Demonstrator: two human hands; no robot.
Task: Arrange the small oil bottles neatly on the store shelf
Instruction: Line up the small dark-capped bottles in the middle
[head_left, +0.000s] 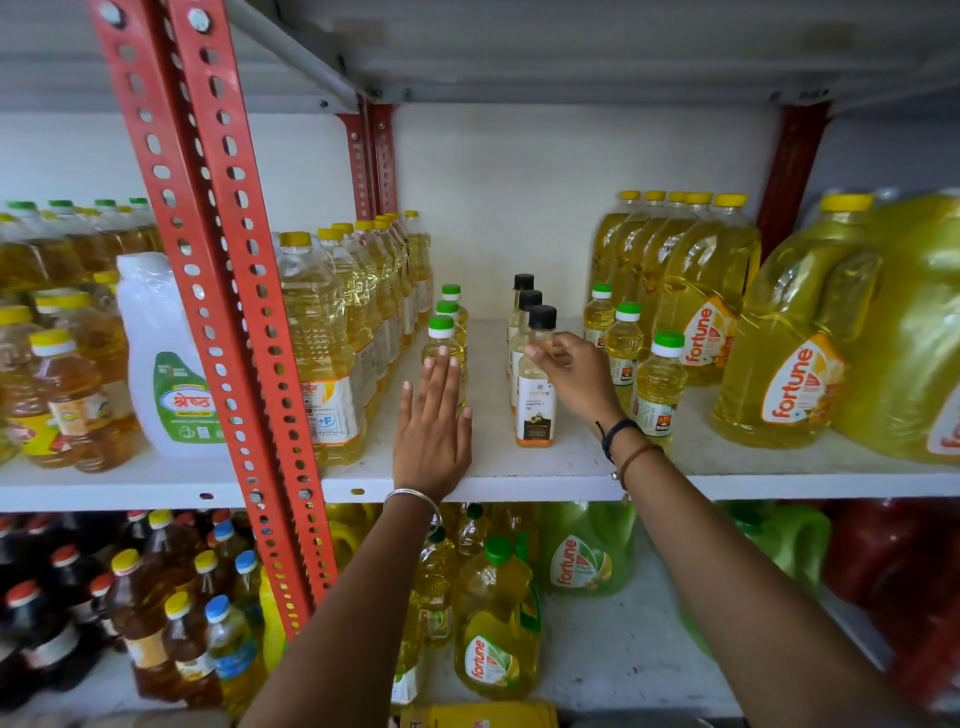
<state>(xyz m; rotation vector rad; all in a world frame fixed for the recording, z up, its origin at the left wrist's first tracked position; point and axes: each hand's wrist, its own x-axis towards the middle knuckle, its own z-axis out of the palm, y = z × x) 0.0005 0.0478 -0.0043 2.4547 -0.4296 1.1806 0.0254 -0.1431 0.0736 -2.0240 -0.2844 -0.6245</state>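
While our flat, open left hand (434, 431) squares the green-capped row (445, 325), our right hand (574, 376) pinches the nearest black-capped coconut oil bottle (536, 384); three rows look nearly straight.

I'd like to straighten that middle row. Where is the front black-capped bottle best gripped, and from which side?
Probably at the narrow shoulder just under the black cap, coming from the front right, as the right hand does now. The front black-capped bottle stands upright, its row-mates crowd close behind, and the open shelf on both sides leaves room for fingers.
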